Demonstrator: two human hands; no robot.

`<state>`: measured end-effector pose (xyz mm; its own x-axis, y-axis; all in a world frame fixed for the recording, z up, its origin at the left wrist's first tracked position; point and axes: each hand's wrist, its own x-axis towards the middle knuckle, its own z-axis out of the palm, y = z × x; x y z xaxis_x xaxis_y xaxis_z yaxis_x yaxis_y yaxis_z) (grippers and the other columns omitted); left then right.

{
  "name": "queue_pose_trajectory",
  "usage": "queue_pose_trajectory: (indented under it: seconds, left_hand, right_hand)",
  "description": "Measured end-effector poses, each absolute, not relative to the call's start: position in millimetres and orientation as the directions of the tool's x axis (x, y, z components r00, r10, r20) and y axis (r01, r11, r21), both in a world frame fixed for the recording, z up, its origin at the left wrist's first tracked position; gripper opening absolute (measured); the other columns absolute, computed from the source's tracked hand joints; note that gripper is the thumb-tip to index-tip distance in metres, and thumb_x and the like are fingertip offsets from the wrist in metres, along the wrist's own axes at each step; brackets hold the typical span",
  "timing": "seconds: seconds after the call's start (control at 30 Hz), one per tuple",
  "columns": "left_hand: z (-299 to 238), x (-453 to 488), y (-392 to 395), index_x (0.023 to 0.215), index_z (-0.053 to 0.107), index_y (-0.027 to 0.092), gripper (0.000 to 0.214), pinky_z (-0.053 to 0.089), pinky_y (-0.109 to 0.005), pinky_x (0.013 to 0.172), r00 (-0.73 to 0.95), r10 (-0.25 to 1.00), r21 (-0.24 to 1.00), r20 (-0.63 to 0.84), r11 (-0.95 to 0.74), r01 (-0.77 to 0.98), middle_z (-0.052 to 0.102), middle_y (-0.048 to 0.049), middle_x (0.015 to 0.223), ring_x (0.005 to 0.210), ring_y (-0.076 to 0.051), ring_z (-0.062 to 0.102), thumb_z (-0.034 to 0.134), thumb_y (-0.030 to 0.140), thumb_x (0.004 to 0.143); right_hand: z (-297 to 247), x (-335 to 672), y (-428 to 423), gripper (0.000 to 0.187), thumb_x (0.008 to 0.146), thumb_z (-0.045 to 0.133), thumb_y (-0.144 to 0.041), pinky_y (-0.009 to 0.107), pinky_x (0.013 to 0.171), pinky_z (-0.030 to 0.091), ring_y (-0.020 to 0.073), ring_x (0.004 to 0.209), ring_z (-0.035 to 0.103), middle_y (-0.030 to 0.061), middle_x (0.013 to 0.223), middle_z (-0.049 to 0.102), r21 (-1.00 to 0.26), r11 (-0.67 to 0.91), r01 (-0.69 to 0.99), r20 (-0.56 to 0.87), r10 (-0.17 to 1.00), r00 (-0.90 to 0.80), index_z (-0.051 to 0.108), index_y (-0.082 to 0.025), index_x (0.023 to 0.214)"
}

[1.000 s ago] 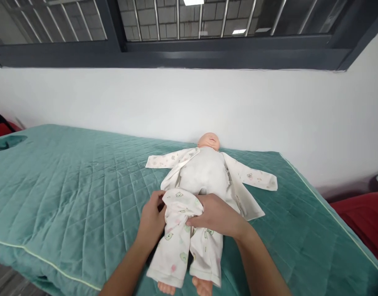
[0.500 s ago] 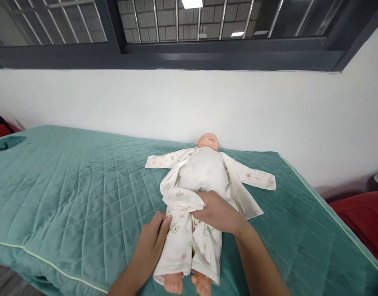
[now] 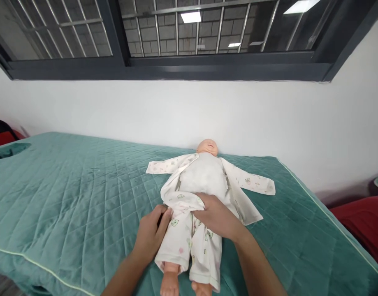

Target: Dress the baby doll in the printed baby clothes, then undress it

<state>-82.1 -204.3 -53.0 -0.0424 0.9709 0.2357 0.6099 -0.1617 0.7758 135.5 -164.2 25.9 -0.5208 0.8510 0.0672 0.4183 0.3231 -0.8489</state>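
A baby doll (image 3: pixel 204 174) lies on its back, its head toward the wall and its bare feet toward me. Its white printed shirt (image 3: pixel 256 183) hangs open, both sleeves spread out, and the plain white torso shows. White printed pants (image 3: pixel 175 234) cover the legs. My right hand (image 3: pixel 218 216) is closed on the pants' waistband at the front, some fingers hidden under the cloth. At the doll's hip, on the left side, my left hand (image 3: pixel 153 230) pinches the edge of the pants between thumb and fingers.
A green quilted cover (image 3: pixel 84 197) with pale piping lies under the doll. Behind it rise a white wall (image 3: pixel 114 111) and a barred window (image 3: pixel 189 37). Red chairs (image 3: pixel 361 222) stand at the right, with another red and black item (image 3: pixel 2 133) far left.
My left hand has shifted up along the pants toward the waist. The left pant leg has risen, baring more of that ankle. The view has tilted up slightly.
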Motion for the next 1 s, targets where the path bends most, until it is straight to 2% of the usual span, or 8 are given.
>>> queue_pose_trajectory:
  seconds: [0.13,0.27,0.37,0.43,0.57,0.67,0.77,1.0]
  left_hand:
    - [-44.5,-89.0,-190.8,0.079,0.057,0.022,0.039,0.046,-0.029,0.067,-0.212,0.938,0.862,0.274,-0.142,0.486,0.063,-0.0006,0.071,0.069,-0.018,0.058,0.044,0.054,0.097]
    - [-36.9,-92.0,-143.2,0.096,0.062,0.022,0.029,0.050,-0.034,0.083,-0.250,0.907,0.837,0.340,-0.171,0.519,0.070,-0.0058,0.099,0.093,-0.023,0.064,0.050,0.048,0.094]
    - [-28.8,-82.6,-95.0,0.110,0.061,0.021,0.032,0.048,-0.039,0.095,-0.188,0.901,0.810,0.390,-0.239,0.536,0.067,-0.0098,0.116,0.114,-0.026,0.061,0.056,0.045,0.090]
    - [-21.5,-72.1,-69.2,0.114,0.061,0.020,0.035,0.047,-0.039,0.097,-0.071,0.929,0.807,0.362,-0.274,0.523,0.066,-0.0101,0.119,0.114,-0.026,0.060,0.059,0.044,0.088]
    - [-10.9,-59.5,-50.5,0.099,0.065,0.020,0.027,0.047,-0.035,0.087,0.157,0.946,0.789,0.283,-0.323,0.523,0.070,-0.0057,0.101,0.091,-0.022,0.061,0.052,0.043,0.091]
    - [-10.8,-65.4,-54.1,0.109,0.065,0.022,0.031,0.047,-0.033,0.085,0.231,0.941,0.829,0.248,-0.330,0.453,0.070,-0.0041,0.105,0.090,-0.021,0.060,0.052,0.044,0.091]
    - [-11.5,-76.8,-57.4,0.111,0.065,0.023,0.033,0.048,-0.031,0.085,0.292,0.938,0.900,0.186,-0.282,0.332,0.070,-0.0039,0.109,0.097,-0.022,0.061,0.056,0.047,0.090]
    - [-6.1,-110.8,-56.1,0.088,0.062,0.020,0.045,0.039,-0.025,0.057,-0.050,0.993,0.988,-0.108,0.112,0.102,0.059,0.0012,0.073,0.063,-0.016,0.053,0.060,0.064,0.083]
  right_hand:
    - [32.0,144.6,-166.0,0.022,0.088,0.066,-0.037,0.029,0.081,0.049,0.0201,0.093,0.065,0.0021,0.104,0.072,-0.861,0.281,0.425,0.020,0.852,-0.523,0.070,-0.020,0.101]
    - [32.0,157.6,-163.6,0.032,0.089,0.066,-0.050,0.027,0.073,0.049,0.0160,0.081,0.063,0.0017,0.087,0.069,-0.946,0.173,0.276,0.027,0.885,-0.464,0.065,-0.019,0.094]
    - [26.6,164.5,-157.4,0.034,0.092,0.061,-0.053,0.031,0.076,0.053,0.0172,0.080,0.067,0.0047,0.086,0.072,-0.985,0.143,0.097,0.113,0.956,-0.269,0.062,-0.019,0.091]
    - [21.3,167.7,-152.0,0.035,0.091,0.062,-0.054,0.033,0.077,0.054,0.0188,0.081,0.068,0.0063,0.086,0.072,-0.981,0.175,0.089,0.172,0.984,-0.041,0.060,-0.019,0.087]
    - [6.3,177.0,-140.5,0.032,0.090,0.061,-0.053,0.038,0.084,0.055,0.0241,0.096,0.068,0.0100,0.105,0.073,-0.937,0.170,0.304,0.279,0.890,0.361,0.062,-0.021,0.094]
    - [-8.7,187.2,-131.1,0.030,0.091,0.056,-0.047,0.048,0.100,0.049,0.0291,0.117,0.061,0.0123,0.126,0.066,-0.825,0.163,0.541,0.415,0.825,0.384,0.061,-0.022,0.107]
    - [-22.6,195.7,-122.7,0.036,0.089,0.053,-0.042,0.055,0.110,0.041,0.0323,0.127,0.054,0.0144,0.130,0.063,-0.692,0.115,0.713,0.471,0.821,0.324,0.059,-0.021,0.118]
    - [-23.4,205.4,-121.5,0.044,0.092,0.039,-0.035,0.049,0.099,0.046,0.0332,0.125,0.055,0.0110,0.134,0.060,-0.601,-0.143,0.786,0.239,0.907,0.347,0.061,-0.024,0.128]
